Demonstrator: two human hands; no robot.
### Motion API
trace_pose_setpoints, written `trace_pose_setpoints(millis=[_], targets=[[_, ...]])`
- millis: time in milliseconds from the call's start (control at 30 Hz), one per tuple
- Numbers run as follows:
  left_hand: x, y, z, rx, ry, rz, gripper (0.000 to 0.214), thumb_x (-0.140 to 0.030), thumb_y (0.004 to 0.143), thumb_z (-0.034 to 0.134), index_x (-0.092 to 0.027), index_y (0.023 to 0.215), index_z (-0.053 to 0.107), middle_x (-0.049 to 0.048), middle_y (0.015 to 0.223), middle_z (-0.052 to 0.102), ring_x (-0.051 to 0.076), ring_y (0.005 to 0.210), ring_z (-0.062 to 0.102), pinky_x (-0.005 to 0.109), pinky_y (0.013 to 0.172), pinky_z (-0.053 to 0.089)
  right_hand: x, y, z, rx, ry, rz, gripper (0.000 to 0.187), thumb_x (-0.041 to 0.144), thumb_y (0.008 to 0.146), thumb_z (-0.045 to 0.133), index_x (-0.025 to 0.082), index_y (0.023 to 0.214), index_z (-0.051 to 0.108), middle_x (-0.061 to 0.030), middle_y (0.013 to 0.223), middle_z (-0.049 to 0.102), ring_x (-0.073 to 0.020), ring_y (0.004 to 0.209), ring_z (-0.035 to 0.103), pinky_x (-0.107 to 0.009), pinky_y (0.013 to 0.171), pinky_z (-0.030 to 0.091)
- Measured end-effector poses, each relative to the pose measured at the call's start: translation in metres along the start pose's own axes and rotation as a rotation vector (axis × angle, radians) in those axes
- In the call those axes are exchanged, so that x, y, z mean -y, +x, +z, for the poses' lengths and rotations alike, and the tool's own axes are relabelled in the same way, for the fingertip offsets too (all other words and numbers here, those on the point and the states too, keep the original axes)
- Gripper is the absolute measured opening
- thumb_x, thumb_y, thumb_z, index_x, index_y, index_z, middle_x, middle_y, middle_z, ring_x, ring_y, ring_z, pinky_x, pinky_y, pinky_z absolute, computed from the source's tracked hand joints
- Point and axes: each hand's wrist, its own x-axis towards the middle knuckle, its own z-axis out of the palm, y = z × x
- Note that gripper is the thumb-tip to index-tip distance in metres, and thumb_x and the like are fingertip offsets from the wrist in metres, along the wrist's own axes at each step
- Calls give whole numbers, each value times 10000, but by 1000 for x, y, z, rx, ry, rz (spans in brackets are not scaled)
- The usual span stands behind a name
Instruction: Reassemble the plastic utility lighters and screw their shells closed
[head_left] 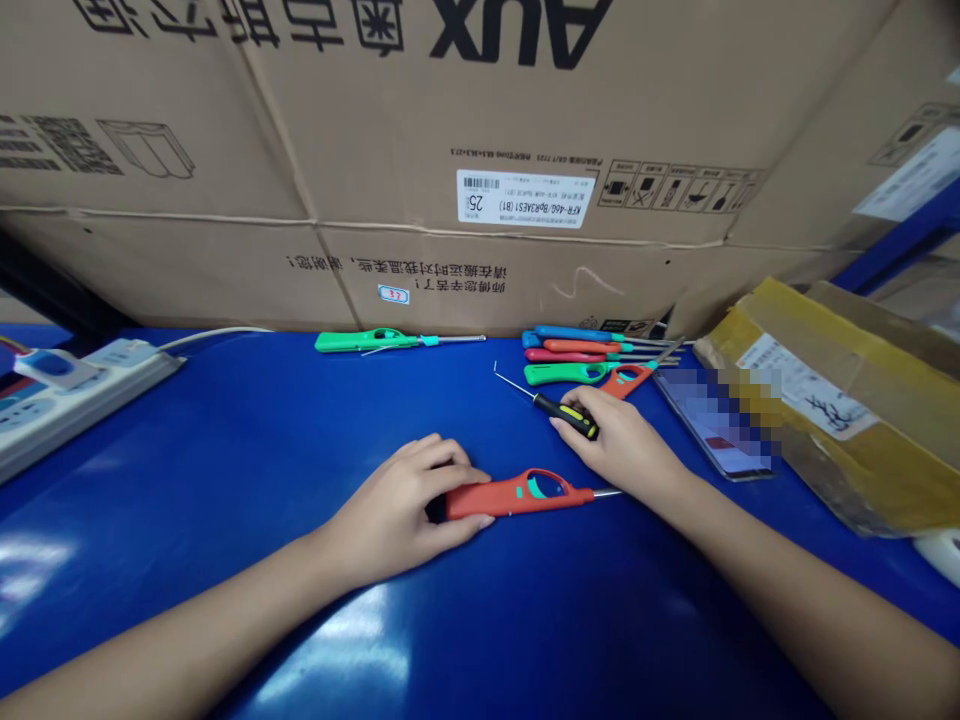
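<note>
The left hand (420,500) is pinching a red-orange plastic lighter (501,497) with teal trigger (535,487) by its butt (461,502), apparently steadying it on the glossy blue bench (225,450); beyond, the right hand (616,437) is gripping a hooked metal pick (541,403) by its black-and-yellow handle (564,413), likely for control; farther back, multicoloured plastic lighters (574,356) are lying bunched, seemingly for easy reach.

The nearest lighter (484,499) is orange-red, the tool handle (559,410) black-and-yellow.
</note>
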Motion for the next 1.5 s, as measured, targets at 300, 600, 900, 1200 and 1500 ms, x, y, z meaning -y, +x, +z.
trace_pose_setpoints(millis=[300, 600, 900, 1200, 1500], targets=[[-2, -2, 3, -6, 4, 8, 254, -342, 920, 698, -216, 1140, 711, 59, 1007, 663, 202, 915, 595, 359, 839, 478, 3, 2, 0, -78, 22, 0, 117, 319, 926, 620, 213, 977, 630, -51, 943, 738, -222, 787, 689, -316, 656, 490], [-9, -1, 9, -5, -22, 6, 293, -395, 907, 721, -208, 1134, 715, 68, 1004, 673, 209, 912, 607, 372, 844, 491, 20, -5, -37, -405, 258, 44, 108, 330, 877, 686, 223, 876, 669, -36, 852, 717, -201, 774, 664, -328, 704, 512], [-20, -1, 22, -97, -56, -84, 446, -483, 858, 759, -227, 1219, 705, 80, 1052, 705, 237, 953, 637, 424, 887, 530, 54, -15, -60, -394, 1047, 389, 217, 408, 799, 767, 205, 800, 690, 30, 563, 540, -112, 476, 456, -257, 420, 362], [-30, -1, 3, -419, -330, -122, 381, -283, 855, 782, -215, 1224, 715, 43, 1044, 766, 139, 862, 709, 256, 838, 591, 70, -26, -43, -390, 1208, 440, 168, 349, 833, 732, 203, 754, 707, 37, 560, 495, -100, 491, 450, -252, 459, 348], [-32, 1, 1, -465, -304, -119, 54, -173, 882, 743, -193, 899, 790, 9, 912, 807, 130, 796, 753, 206, 794, 613, 62, -24, -37, -368, 1213, 455, 156, 329, 839, 726, 186, 777, 739, 28, 581, 500, -99, 500, 459, -252, 449, 355]])
